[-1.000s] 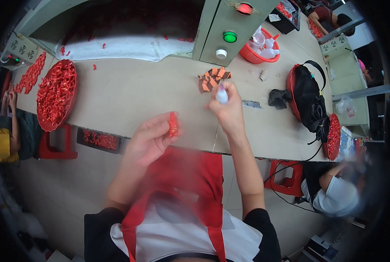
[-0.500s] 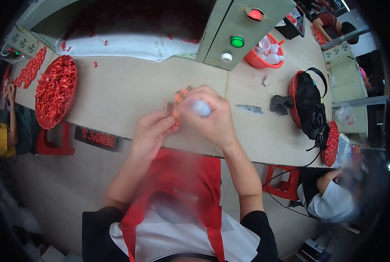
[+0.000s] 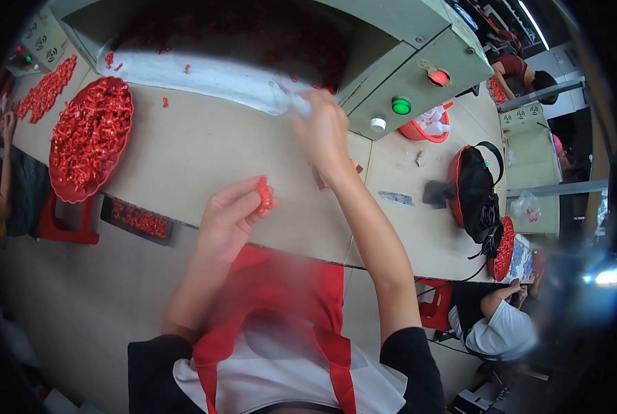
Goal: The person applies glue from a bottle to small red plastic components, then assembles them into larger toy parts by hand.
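Observation:
A small, knobbly red plastic piece (image 3: pixel 263 195) is pinched between the thumb and fingers of my left hand (image 3: pixel 227 217), just above the near part of the table. Farther forward, my right hand (image 3: pixel 324 131) is closed round a small whitish squeeze bottle (image 3: pixel 299 105), partly blurred, whose thin tip points toward the opening of the pale green cabinet (image 3: pixel 370 76). Beneath my right wrist lies a small brownish block (image 3: pixel 319 179), mostly covered by the arm.
Many red pieces fill an oval red tray (image 3: pixel 126 131) at the left. White paper (image 3: pixel 205 88) lines the cabinet's opening. To the right are a red basket (image 3: pixel 413 131) of bottles, a metal strip (image 3: pixel 396 199) and a black bag (image 3: pixel 475 186). Other people sit at both sides.
My right hand has moved forward with the bottle, away from my left hand, toward the cabinet opening. The red piece in my left hand now shows plainly. The brownish block lies on the table.

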